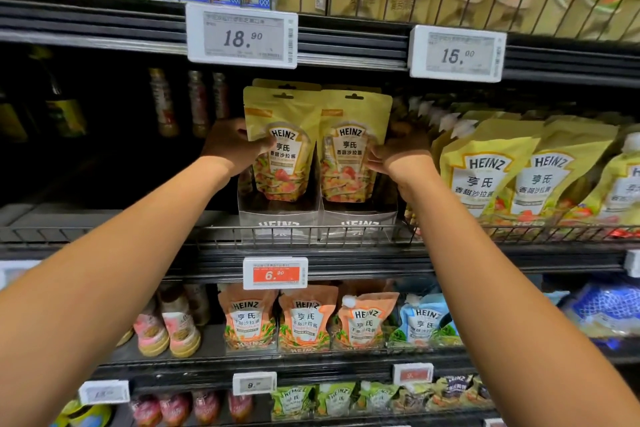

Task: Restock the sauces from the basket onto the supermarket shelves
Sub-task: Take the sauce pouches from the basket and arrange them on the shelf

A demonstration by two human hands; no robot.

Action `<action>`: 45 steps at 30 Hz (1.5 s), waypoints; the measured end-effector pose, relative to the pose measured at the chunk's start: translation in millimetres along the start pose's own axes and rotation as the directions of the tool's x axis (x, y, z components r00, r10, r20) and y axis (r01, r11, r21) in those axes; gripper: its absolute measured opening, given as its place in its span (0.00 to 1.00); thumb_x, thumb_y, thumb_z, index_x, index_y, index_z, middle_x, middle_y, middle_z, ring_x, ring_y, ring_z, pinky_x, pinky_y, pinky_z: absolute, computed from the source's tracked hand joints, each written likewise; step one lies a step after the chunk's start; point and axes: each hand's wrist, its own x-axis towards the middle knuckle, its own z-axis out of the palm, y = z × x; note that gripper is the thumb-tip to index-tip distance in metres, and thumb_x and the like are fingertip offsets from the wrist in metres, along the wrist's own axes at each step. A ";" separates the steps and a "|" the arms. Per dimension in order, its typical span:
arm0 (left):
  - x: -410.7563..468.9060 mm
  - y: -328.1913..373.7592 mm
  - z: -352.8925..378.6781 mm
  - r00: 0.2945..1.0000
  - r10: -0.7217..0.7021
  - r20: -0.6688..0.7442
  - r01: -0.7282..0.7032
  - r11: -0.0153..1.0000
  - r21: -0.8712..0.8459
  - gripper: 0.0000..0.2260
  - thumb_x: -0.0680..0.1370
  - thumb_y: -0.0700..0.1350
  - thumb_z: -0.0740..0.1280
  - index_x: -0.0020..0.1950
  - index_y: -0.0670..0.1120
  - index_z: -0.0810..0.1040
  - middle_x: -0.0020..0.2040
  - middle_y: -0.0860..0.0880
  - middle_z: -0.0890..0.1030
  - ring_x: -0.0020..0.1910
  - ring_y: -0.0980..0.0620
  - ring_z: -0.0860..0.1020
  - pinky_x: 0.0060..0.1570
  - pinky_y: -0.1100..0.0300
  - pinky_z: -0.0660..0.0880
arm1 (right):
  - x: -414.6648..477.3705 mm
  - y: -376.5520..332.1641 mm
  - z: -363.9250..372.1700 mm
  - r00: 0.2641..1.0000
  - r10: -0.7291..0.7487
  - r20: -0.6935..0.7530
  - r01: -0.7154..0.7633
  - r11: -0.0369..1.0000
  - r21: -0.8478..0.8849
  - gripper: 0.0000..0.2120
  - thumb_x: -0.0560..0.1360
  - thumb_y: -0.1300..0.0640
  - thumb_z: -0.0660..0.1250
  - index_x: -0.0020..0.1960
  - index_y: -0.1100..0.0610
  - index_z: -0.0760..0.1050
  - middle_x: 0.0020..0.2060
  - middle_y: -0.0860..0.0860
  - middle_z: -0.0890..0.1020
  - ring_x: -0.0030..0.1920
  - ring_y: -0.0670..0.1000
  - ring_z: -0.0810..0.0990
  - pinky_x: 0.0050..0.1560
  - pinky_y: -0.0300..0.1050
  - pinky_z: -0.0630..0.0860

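Two yellow Heinz salad-sauce pouches stand side by side on the middle shelf, behind its wire rail (214,230). My left hand (232,146) grips the left pouch (282,135) at its left edge, thumb on the front. My right hand (398,152) holds the right pouch (351,146) at its right edge, fingers curled behind it. More pouches of the same kind stand behind these two. The basket is out of view.
Larger yellow Heinz pouches (485,170) fill the shelf to the right. Dark bottles (166,104) stand back left, with bare shelf in front of them. Orange Heinz pouches (304,319) line the shelf below. Price tags (242,35) hang on the shelf edges.
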 end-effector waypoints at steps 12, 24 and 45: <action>-31.9 7.5 -7.0 0.980 -0.012 -0.201 0.027 0.997 0.075 0.20 0.74 0.48 0.76 0.63 0.43 0.77 0.56 0.43 0.82 0.53 0.48 0.80 0.46 0.65 0.73 | -63.1 2.1 7.6 0.949 -0.311 0.060 0.316 0.940 -0.131 0.05 0.75 0.60 0.67 0.46 0.50 0.76 0.39 0.48 0.81 0.40 0.51 0.81 0.38 0.44 0.79; -173.8 -22.6 -93.1 0.913 0.058 -0.404 -0.050 0.998 0.031 0.04 0.76 0.49 0.72 0.48 0.56 0.79 0.41 0.47 0.84 0.40 0.55 0.82 0.39 0.60 0.80 | -144.8 -1.5 99.5 0.778 -0.378 0.501 0.293 0.925 0.243 0.07 0.79 0.62 0.66 0.48 0.51 0.73 0.39 0.56 0.82 0.30 0.46 0.79 0.36 0.47 0.80; -444.7 -152.7 -337.9 0.561 -0.429 -0.708 0.325 0.901 -0.289 0.05 0.79 0.39 0.68 0.48 0.49 0.78 0.36 0.49 0.82 0.35 0.53 0.80 0.34 0.61 0.79 | -432.3 39.9 363.2 0.292 -0.222 0.930 0.103 0.974 0.200 0.07 0.77 0.64 0.67 0.45 0.53 0.74 0.35 0.54 0.80 0.28 0.46 0.78 0.31 0.42 0.75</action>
